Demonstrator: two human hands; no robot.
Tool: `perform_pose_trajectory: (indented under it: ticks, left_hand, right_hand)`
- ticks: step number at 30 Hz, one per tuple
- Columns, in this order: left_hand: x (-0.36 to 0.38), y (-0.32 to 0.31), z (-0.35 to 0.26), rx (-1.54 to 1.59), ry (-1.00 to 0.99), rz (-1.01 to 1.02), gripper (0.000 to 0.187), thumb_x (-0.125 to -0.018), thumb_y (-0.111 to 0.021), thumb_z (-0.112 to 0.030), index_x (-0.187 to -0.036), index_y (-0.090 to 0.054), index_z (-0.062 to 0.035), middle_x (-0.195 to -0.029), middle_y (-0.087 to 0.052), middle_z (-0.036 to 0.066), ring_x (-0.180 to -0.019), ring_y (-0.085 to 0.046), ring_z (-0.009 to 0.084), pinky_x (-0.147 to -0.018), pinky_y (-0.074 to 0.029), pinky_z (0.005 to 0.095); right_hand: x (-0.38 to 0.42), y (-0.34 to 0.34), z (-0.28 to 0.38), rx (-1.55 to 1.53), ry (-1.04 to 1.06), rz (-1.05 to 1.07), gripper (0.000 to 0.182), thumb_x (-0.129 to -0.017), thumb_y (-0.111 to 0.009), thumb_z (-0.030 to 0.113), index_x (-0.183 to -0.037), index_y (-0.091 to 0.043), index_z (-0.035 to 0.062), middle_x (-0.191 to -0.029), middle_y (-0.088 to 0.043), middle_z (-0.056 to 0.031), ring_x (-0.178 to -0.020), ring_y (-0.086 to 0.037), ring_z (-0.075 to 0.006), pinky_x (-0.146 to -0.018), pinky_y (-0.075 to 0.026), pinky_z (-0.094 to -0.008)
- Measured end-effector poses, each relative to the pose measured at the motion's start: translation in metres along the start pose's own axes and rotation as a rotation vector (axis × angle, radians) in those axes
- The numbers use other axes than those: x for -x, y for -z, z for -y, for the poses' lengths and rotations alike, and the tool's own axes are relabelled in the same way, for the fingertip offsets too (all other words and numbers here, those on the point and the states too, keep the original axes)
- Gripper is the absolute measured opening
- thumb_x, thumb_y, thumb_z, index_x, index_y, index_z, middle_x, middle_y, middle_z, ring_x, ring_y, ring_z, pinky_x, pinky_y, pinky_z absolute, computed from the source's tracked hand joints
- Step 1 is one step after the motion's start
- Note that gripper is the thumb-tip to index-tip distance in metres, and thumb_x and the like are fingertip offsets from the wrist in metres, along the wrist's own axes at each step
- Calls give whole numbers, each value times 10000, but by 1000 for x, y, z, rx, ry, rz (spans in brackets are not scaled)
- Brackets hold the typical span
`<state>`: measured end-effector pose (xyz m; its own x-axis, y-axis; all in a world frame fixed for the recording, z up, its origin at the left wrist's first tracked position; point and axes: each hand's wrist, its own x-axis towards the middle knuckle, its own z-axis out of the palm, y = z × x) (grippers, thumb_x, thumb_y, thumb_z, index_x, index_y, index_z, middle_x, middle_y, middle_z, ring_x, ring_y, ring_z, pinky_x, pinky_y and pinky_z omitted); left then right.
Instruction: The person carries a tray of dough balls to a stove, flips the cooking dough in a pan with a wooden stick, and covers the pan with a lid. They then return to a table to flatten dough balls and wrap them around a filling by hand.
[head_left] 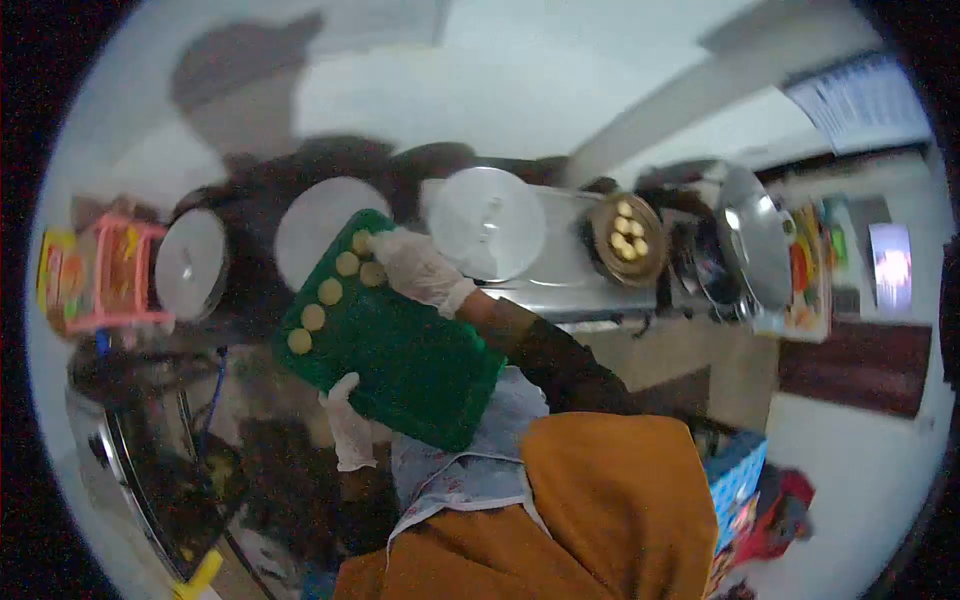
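A green tray (410, 365) is tilted in front of my body, with several round pale dough pieces (330, 291) along its far left side. My left hand (349, 425), in a clear glove, grips the tray's near left edge, thumb on top. Over the tray's far end lies my right hand (418, 268), also gloved, its fingers bent down at the dough pieces near the corner; whether it pinches one is hidden.
Beyond the tray stand white round lids (487, 224). Right of them, a pan (603, 250) holds several pale balls on the stove (565, 300). A large metal wok (757, 240) is farther right. A pink rack (110, 275) stands at the left.
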<state>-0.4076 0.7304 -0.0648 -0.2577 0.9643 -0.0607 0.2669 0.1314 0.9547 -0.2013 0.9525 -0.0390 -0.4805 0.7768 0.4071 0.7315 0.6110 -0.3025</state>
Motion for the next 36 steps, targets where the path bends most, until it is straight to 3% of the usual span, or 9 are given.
perform_pose_trajectory:
  ticks: [3, 6, 10, 12, 15, 20, 22, 28, 36]
  left_hand:
    - [-5, -42, 16, -161, -284, 71, 442, -836, -696, -20, -1251, -549, -49, -1257, -533, 154, -1142, -558, 274, -983, -487, 417]
    - [-7, -89, -24, -43, -220, 208, 457, -844, -681, 16, -1271, -526, -36, -1258, -525, 173, -1150, -558, 290, -986, -482, 415]
    - [-9, -145, -3, -81, -150, 311, 438, -836, -688, -4, -1245, -531, -30, -1196, -558, 168, -1126, -578, 298, -966, -494, 401]
    - [-8, -178, -34, -230, -249, 320, 428, -824, -706, -42, -1221, -546, -44, -1147, -583, 140, -1113, -586, 287, -949, -504, 398]
    - [-19, -239, -81, 601, 849, 82, 410, -808, -705, -86, -1193, -566, -64, -1097, -598, 109, -1073, -606, 278, -914, -524, 420]
    - [-6, -293, -104, 558, 619, 229, 352, -810, -684, -91, -1143, -575, -65, -1082, -612, 98, -956, -641, 262, -812, -558, 402]
    - [0, -296, -90, 421, 476, 264, 341, -812, -680, -88, -1136, -576, -61, -1061, -622, 94, -918, -651, 256, -786, -565, 386]
    - [-3, -313, -125, 539, 776, 124, 337, -809, -673, -74, -1134, -586, -64, -1020, -646, 83, -906, -661, 247, -776, -570, 378]
    - [-6, -322, -143, 533, 820, 34, 371, -802, -673, -74, -1162, -589, -65, -1068, -655, 73, -923, -656, 239, -807, -561, 393]
  right_hand:
    - [29, 28, -48, -212, -230, 130, 193, -852, -556, 32, -1038, -605, 44, -908, -656, -180, -863, -656, -393, -726, -522, -486]
    - [58, 76, -80, -77, -383, 320, 175, -856, -576, 61, -1029, -602, 49, -920, -650, -191, -888, -656, -382, -716, -514, -485]
    - [159, 58, -161, 314, -58, -34, 135, -857, -596, 84, -984, -622, 47, -910, -641, -192, -891, -645, -366, -724, -507, -465]
    - [186, 82, -181, 121, -309, 246, 145, -857, -602, 87, -985, -649, 37, -906, -636, -181, -894, -642, -356, -750, -515, -444]
    - [198, 147, -189, -9, -596, 273, 173, -871, -645, 126, -1001, -688, 18, -926, -668, -135, -905, -656, -282, -797, -527, -380]
    - [232, 232, -277, -789, -1235, -245, 380, -783, -836, 180, -1082, -676, 8, -972, -716, -90, -887, -667, -154, -774, -530, -322]
    - [274, 191, -340, -812, -1267, -578, 386, -765, -852, 176, -1053, -665, 1, -906, -708, -71, -815, -666, -146, -728, -536, -333]
    - [298, 109, -440, -95, -1256, -121, 291, -811, -815, 235, -992, -668, 61, -822, -691, -75, -762, -667, -186, -705, -532, -375]
    - [313, 82, -461, 76, -952, -31, 224, -789, -767, 238, -889, -686, 54, -922, -684, -161, -887, -654, -332, -777, -511, -437]
